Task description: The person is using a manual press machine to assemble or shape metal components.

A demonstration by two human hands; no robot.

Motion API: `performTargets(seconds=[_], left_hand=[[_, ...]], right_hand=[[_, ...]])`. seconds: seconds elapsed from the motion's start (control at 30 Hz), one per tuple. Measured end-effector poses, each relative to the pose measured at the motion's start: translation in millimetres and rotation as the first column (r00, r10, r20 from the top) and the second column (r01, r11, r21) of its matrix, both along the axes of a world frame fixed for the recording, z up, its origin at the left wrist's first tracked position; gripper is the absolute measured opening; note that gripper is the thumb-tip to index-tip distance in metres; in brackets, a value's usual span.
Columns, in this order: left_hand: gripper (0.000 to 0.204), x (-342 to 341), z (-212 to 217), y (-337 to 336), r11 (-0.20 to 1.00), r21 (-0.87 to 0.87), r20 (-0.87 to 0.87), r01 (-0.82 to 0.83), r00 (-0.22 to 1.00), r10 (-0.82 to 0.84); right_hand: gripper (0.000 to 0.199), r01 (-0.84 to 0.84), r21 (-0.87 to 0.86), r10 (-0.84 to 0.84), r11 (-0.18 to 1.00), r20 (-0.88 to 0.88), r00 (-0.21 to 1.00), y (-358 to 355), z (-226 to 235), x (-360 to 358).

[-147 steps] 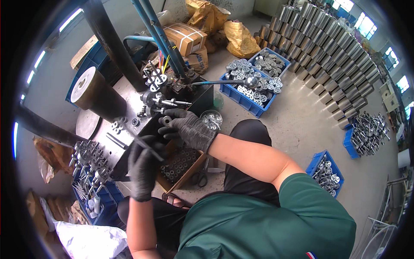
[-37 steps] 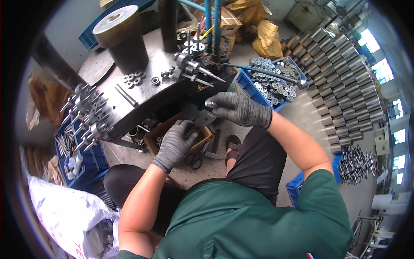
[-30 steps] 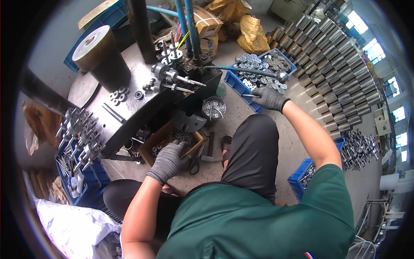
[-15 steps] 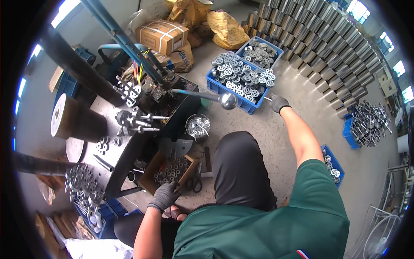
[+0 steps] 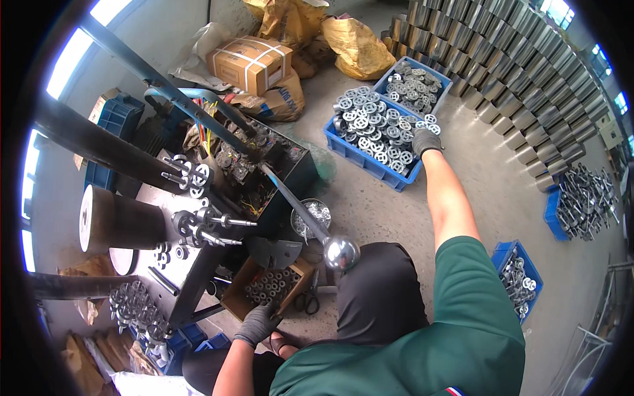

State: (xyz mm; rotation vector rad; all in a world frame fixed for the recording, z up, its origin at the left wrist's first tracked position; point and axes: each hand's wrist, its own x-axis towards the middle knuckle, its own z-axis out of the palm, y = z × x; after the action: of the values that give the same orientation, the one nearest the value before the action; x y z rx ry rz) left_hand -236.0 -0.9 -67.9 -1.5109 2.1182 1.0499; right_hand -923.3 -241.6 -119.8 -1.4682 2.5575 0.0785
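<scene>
My right hand (image 5: 426, 142), in a dark grey glove, is at the right corner of a blue crate (image 5: 370, 165) heaped with spoked metal wheels (image 5: 380, 125). Its fingers curl down among the wheels at that corner; what they grip is hidden. Down at the left, my gloved left hand (image 5: 256, 325) is at the near rim of an open cardboard box (image 5: 234, 307). Small metal rings (image 5: 269, 287) lie inside this box. The left fingers are bent together, and I cannot make out what is in them.
A lever with a shiny ball (image 5: 341, 254) reaches over my knee from the machine (image 5: 277, 178). Shafts with wheels (image 5: 205, 228) stand on the metal table at left. Behind are a second crate (image 5: 442, 99) and stacked steel cylinders (image 5: 502, 86). Scissors (image 5: 307, 302) lie by the box.
My right hand has moved from beside the crate onto the wheels at its corner. The ball-ended lever has swung down toward me. My left hand stays by the cardboard box.
</scene>
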Motion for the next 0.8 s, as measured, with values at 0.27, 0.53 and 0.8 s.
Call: performTargets(seconds=[0.27,0.53,0.8], left_hand=[[0.052,3,-7,-3,0.999,0.025,-0.003,0.038,0.999,-0.038],[0.051,10,-32,-4,0.995,0.088,0.026,0.039,0.999,-0.041],[0.049,12,-37,-1,0.994,0.106,-0.005,0.019,1.000,-0.019]], right_hand=[[0.029,-0.213,0.129,0.240,0.968,-0.253,0.937,-46,-18,0],[0.033,-0.264,0.451,0.461,0.853,-0.410,0.787,-73,-34,27],[0.039,-0.056,0.222,0.134,0.973,-0.356,0.925,-68,-55,18]])
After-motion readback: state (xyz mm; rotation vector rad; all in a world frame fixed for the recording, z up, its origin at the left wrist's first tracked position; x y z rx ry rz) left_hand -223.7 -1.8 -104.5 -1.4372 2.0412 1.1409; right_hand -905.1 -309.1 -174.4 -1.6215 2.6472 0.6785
